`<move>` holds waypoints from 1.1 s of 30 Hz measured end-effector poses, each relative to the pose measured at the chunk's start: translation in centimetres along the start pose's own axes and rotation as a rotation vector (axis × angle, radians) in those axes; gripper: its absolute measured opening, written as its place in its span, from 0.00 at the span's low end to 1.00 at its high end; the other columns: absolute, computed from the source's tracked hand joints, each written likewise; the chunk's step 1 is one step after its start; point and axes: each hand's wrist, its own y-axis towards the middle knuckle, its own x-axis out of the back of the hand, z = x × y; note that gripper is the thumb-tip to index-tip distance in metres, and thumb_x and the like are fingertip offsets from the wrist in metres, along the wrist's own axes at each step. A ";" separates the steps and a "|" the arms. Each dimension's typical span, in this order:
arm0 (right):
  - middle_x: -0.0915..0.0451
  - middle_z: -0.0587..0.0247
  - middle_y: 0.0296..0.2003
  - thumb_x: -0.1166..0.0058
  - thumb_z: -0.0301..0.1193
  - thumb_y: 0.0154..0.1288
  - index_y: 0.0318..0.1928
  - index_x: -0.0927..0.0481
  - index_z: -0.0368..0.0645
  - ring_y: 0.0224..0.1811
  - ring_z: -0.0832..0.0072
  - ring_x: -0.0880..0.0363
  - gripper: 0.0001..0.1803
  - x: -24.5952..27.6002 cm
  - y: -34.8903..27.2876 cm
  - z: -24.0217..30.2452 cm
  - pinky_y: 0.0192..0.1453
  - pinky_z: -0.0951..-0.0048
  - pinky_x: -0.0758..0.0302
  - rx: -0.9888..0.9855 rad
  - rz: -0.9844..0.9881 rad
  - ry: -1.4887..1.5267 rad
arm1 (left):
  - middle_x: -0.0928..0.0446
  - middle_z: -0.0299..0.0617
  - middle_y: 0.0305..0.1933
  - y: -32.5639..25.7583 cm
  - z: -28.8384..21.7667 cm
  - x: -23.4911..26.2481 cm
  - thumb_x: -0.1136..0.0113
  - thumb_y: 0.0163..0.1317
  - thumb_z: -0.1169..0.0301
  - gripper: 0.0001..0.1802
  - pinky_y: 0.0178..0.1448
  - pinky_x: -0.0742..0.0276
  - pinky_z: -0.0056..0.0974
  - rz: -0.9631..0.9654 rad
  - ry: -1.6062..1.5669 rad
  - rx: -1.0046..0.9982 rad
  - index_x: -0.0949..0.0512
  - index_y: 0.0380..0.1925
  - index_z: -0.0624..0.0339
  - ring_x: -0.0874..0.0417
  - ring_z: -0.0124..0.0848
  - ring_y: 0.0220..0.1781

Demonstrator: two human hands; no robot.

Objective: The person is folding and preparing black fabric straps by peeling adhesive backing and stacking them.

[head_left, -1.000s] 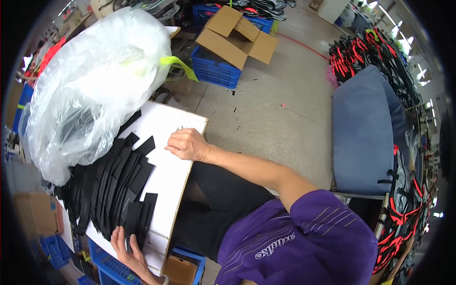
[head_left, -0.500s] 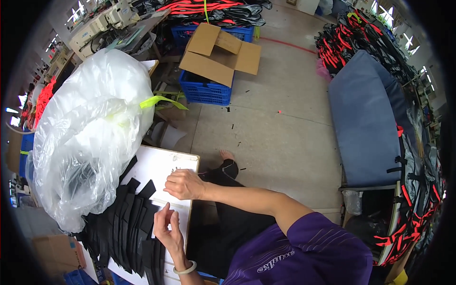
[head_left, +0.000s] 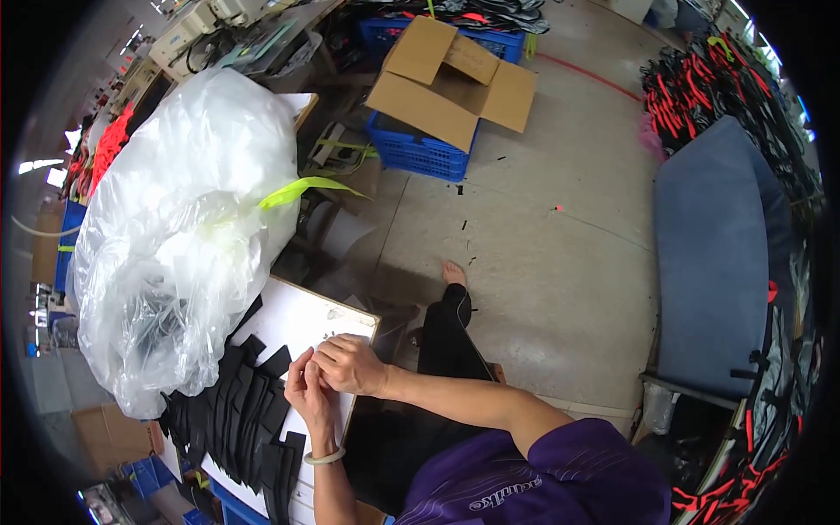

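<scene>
Here they meet — left hand [head_left: 311, 398] and right hand [head_left: 352, 364], fingers curled in narrow near the table's [head_left: 293, 317] right edge, anything between them hidden! Black strips [head_left: 241, 413] lie heaped toward the left edge, plenty loose — how many are done, I can't tell.

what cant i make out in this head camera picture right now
All in the head view:
Anything between the fingertips of the bare left hand and bare right hand: curled fingers hide it.
Count of the flat black strips: they overlap.
Contents of the large translucent plastic bag: folds and glare hide them.
Bottom of the open brown cardboard box: its flaps and walls hide it.
</scene>
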 end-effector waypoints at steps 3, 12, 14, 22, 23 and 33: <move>0.28 0.62 0.20 0.42 0.29 0.50 0.22 0.29 0.42 0.23 0.66 0.24 0.09 -0.5 0.5 0.2 0.29 0.67 0.26 -0.007 -0.003 0.056 | 0.22 0.37 0.37 -0.1 0.4 -0.4 0.44 0.68 0.68 0.15 0.41 0.29 0.26 -0.090 0.006 -0.056 0.22 0.47 0.69 0.25 0.21 0.36; 0.29 0.60 0.19 0.41 0.25 0.49 0.21 0.29 0.44 0.22 0.62 0.26 0.09 -0.6 0.2 -0.8 0.27 0.63 0.29 0.023 0.130 -0.027 | 0.19 0.44 0.33 0.6 0.5 -1.7 0.39 0.60 0.72 0.13 0.38 0.24 0.32 -0.155 0.224 -0.270 0.21 0.44 0.67 0.20 0.28 0.35; 0.30 0.57 0.20 0.42 0.25 0.55 0.21 0.30 0.40 0.22 0.59 0.26 0.11 -0.5 0.5 0.2 0.26 0.60 0.29 0.048 0.127 -0.039 | 0.23 0.43 0.29 0.4 0.8 -1.1 0.37 0.60 0.70 0.14 0.32 0.28 0.31 -0.170 0.213 -0.334 0.21 0.43 0.67 0.25 0.27 0.27; 0.26 0.55 0.21 0.40 0.24 0.55 0.24 0.26 0.39 0.23 0.58 0.24 0.08 -1.4 0.2 1.9 0.28 0.61 0.28 0.013 0.217 -0.039 | 0.25 0.42 0.30 -9.1 -1.8 3.9 0.34 0.54 0.76 0.16 0.34 0.28 0.35 -0.478 0.454 -0.481 0.20 0.44 0.66 0.26 0.31 0.27; 0.25 0.55 0.21 0.39 0.23 0.55 0.24 0.26 0.39 0.23 0.58 0.24 0.08 -1.6 0.2 1.7 0.28 0.62 0.28 0.041 0.239 -0.026 | 0.25 0.44 0.31 -10.7 -1.9 6.0 0.32 0.51 0.76 0.17 0.38 0.27 0.38 -0.603 0.636 -0.583 0.20 0.43 0.65 0.25 0.35 0.30; 0.21 0.56 0.24 0.39 0.27 0.58 0.27 0.22 0.37 0.22 0.63 0.23 0.07 -1.3 1.8 1.6 0.28 0.66 0.28 -0.018 0.288 -0.091 | 0.39 0.56 0.66 -19.1 0.6 20.1 0.32 0.53 0.54 0.43 0.73 0.53 0.59 -0.544 1.309 -0.241 0.37 0.68 0.51 0.43 0.53 0.70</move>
